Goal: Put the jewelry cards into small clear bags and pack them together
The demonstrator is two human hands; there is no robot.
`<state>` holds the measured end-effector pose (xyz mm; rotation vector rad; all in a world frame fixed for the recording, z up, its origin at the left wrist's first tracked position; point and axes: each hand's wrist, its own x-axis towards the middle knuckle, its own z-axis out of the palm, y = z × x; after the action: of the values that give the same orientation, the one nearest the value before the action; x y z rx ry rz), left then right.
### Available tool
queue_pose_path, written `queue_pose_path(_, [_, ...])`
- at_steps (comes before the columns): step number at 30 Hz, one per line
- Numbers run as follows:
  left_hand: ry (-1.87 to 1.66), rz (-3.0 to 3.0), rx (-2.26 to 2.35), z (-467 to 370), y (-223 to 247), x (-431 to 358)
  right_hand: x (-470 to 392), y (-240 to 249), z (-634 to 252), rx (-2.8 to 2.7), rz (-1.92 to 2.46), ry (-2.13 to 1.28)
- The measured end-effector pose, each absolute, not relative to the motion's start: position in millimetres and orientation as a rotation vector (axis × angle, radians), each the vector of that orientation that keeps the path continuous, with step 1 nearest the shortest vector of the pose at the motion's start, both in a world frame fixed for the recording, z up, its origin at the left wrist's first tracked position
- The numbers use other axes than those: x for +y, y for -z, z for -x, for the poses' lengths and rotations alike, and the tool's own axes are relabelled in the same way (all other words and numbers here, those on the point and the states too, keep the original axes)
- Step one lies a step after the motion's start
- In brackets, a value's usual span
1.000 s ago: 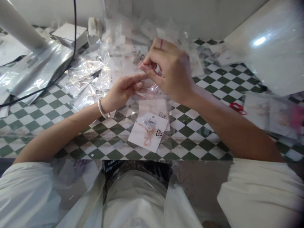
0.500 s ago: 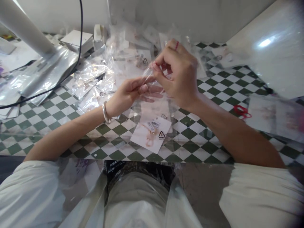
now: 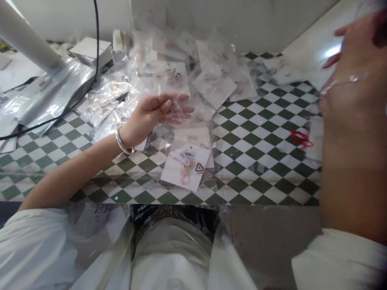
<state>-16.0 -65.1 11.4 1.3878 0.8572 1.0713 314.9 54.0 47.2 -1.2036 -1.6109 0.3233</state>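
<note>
My left hand (image 3: 161, 110) is above the table with a silver bangle at its wrist. Its fingers reach out to the right, and its thumb presses thin clear plastic, apparently a bag (image 3: 178, 100), against them. Below it, near the table's front edge, lies a white card (image 3: 193, 177) with a gold-coloured trinket, a tag and a recycling mark. My right hand (image 3: 359, 60) is raised at the far right, blurred and partly cut off by the frame, with some fingers apart. A shiny clear strip shows across it; whether it is held cannot be seen.
Several bagged cards (image 3: 214, 84) are heaped at the back. More shiny bags (image 3: 105, 100) lie left of them, beside flat clear sleeves (image 3: 57, 96). A black cable (image 3: 97, 48) hangs at the left. A red band (image 3: 301, 139) lies on the checked table (image 3: 256, 133).
My right hand has left the plastic at my left hand and swung up to the far right. My left hand has shifted slightly left. The front card stays on the table.
</note>
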Motion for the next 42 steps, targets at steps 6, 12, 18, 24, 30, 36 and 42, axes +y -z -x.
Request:
queue_pose_path(6, [-1.030, -1.461, 0.888, 18.2, -19.4, -60.3, -16.5, -7.2, -300.2, -1.934, 1.145, -0.377])
queue_pose_path(12, [-0.976, -1.393, 0.956, 23.1, -8.7, -60.9, -45.4, 4.5, -264.2, -1.989, 1.070, -0.930])
queue_pose_path(18, [-0.744, -1.425, 0.985, 32.1, 8.3, -74.8, -43.5, 11.4, -250.3, -2.068, 1.212, -1.164])
queue_pose_path(24, [-0.763, -1.590, 0.994, 21.0, 12.8, -87.3, -51.1, 6.6, -238.8, -1.961, 1.111, -1.240])
queue_pose_path(30, [-0.920, -1.803, 0.914, 19.2, -9.9, -90.8, -65.1, -24.6, -238.2, -1.923, 1.029, -1.133])
queue_pose_path(36, [-0.866, -2.080, 0.699, 26.4, -64.8, -89.2, -80.6, -62.1, -236.9, -1.949, 1.013, -0.804])
queue_pose_path(42, [-0.766, -1.969, 0.915, 25.0, -62.4, -87.2, -81.5, -60.9, -232.3, -1.880, 1.011, -0.778])
